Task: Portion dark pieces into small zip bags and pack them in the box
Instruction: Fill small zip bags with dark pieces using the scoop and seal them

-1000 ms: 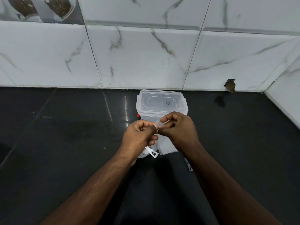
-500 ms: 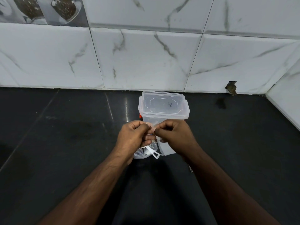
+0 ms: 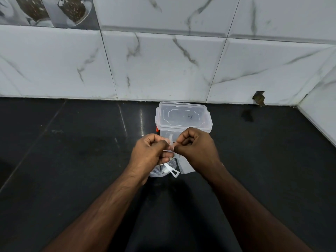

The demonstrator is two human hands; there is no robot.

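Zip bag (image 3: pixel 171 142) pinched by both hands, lidded box (image 3: pixel 182 118) behind

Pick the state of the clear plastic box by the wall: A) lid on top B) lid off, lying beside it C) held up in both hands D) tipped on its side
A: the clear plastic box stands upright on the black counter with its lid on top, behind both hands.

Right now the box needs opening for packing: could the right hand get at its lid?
Probably yes: the right hand sits just in front of the box lid with nothing between, but it pinches a small clear bag and must let go first.
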